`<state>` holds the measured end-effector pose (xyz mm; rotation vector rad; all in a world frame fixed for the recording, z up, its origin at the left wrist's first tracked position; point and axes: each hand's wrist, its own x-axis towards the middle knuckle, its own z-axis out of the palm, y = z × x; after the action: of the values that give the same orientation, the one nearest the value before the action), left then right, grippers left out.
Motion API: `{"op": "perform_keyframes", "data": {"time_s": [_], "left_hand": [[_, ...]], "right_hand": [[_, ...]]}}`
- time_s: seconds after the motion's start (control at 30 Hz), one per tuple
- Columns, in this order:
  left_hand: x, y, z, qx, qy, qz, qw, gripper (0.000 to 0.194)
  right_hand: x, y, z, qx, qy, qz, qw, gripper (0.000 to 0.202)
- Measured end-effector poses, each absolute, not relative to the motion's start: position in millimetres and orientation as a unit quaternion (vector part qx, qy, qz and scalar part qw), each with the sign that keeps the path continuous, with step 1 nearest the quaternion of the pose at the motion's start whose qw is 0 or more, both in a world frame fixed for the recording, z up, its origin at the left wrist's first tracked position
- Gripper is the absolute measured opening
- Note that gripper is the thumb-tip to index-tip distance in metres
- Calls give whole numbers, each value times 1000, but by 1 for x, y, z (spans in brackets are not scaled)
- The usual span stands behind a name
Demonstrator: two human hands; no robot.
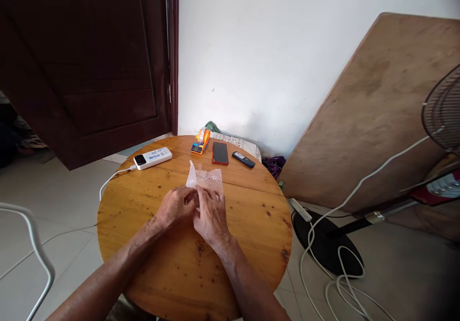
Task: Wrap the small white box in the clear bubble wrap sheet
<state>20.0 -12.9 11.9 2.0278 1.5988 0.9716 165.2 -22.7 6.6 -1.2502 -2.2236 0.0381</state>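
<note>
A piece of clear bubble wrap (212, 178) lies near the middle of the round wooden table (251, 215), its left corner standing up. My left hand (177, 207) is closed at the wrap's near left edge, fingertips pinched. Close beside it, my right hand (211, 215) rests over the near part of the wrap with its fingers bent down and pressed together. The two hands meet at the fingertips, and whatever lies beneath them is hidden.
Toward the table's back are a white power bank (154, 158) with a cable, an orange tape dispenser (201, 141), a red-edged phone (220, 153) and a dark blue device (243, 159). A fan base (327, 244) and loose cables lie right of the table.
</note>
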Motion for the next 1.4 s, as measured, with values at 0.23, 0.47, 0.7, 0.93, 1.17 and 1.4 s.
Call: {"op": "perform_keyframes", "data": {"time_s": [0.23, 0.47, 0.7, 0.93, 1.17, 1.4], "left_hand": [[23, -13, -6, 746, 570, 339, 62, 22], [21, -7, -18, 752, 509, 416, 35, 18], [21, -6, -25, 762, 478, 435, 49, 18], [22, -6, -21, 776, 479, 408, 34, 19], [21, -6, -19, 785, 467, 407, -5, 18], [23, -6, -19, 783, 445, 434, 12, 18]], "right_hand": [[193, -13, 19, -469, -819, 20, 330, 53], [223, 4, 9, -643, -721, 66, 249, 37], [213, 3, 13, -669, -694, 145, 222, 51], [203, 9, 0, -656, -661, 209, 297, 61], [191, 6, -7, -618, -660, 206, 375, 63], [186, 7, -10, -562, -614, 316, 455, 64]]}}
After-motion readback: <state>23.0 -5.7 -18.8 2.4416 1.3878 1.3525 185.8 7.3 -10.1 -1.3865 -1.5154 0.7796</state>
